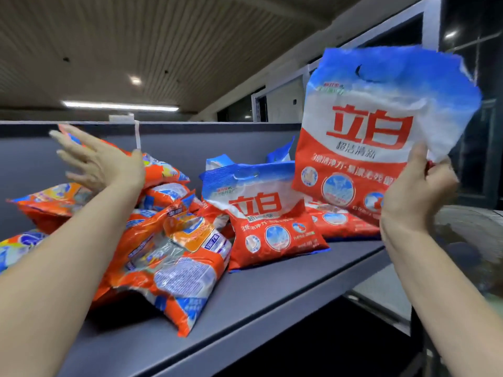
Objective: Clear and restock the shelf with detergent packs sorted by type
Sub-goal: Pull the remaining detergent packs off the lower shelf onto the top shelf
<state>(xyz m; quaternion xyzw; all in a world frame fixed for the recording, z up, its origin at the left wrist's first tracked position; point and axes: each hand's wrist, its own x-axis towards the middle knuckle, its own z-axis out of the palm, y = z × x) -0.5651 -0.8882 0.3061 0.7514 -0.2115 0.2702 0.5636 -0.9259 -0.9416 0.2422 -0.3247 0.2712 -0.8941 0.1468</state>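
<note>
Red-white pack (381, 126) pinched in right grip (416, 197), corner hidden; blurred left grip (100, 164) spread.

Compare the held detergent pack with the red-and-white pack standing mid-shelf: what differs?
The held pack is up in the air, pinched at its lower right edge by the right hand; the shelf pack rests on the shelf, leaning back, untouched. The held pack's top is crumpled, while the shelf pack's is folded forward. Both share one red, white and blue design.

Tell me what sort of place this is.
Probably a shop or stockroom aisle. A long grey shelf carries heaps of orange detergent packs and red-and-white packs, with strip lights on a slatted ceiling overhead.
</note>
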